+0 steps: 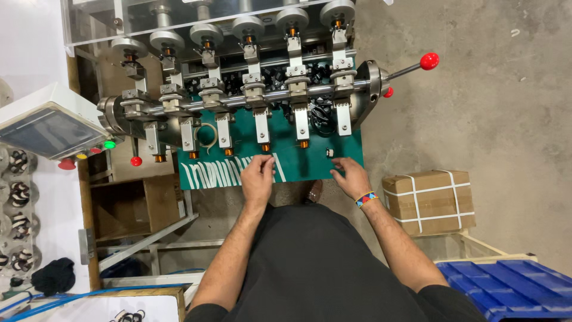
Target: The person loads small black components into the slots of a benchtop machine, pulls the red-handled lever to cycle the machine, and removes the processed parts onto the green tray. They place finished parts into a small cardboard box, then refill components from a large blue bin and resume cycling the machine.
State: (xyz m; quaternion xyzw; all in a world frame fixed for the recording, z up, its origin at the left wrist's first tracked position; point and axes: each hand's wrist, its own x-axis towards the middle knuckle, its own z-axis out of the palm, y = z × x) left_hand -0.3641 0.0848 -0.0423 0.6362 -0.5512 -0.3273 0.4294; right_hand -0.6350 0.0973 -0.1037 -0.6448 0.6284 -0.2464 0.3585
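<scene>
A multi-spindle winding machine (250, 89) stands in front of me, with several metal heads ending in small copper coils. Below it lies a green work plate (298, 158). A row of white rods (217, 174) lies on the plate's left part. My left hand (257, 179) rests on the plate at the right end of that row, fingertips pinched on a white rod. My right hand (351, 176) lies on the plate's right front edge, fingers spread, near a small white part (329, 153). A beaded band is on the right wrist.
A red-knobbed lever (417, 64) sticks out of the machine's right side. A control box (50, 125) with coloured buttons stands at the left. A strapped cardboard box (429, 201) and a blue plastic pallet (512, 289) sit on the concrete floor at the right.
</scene>
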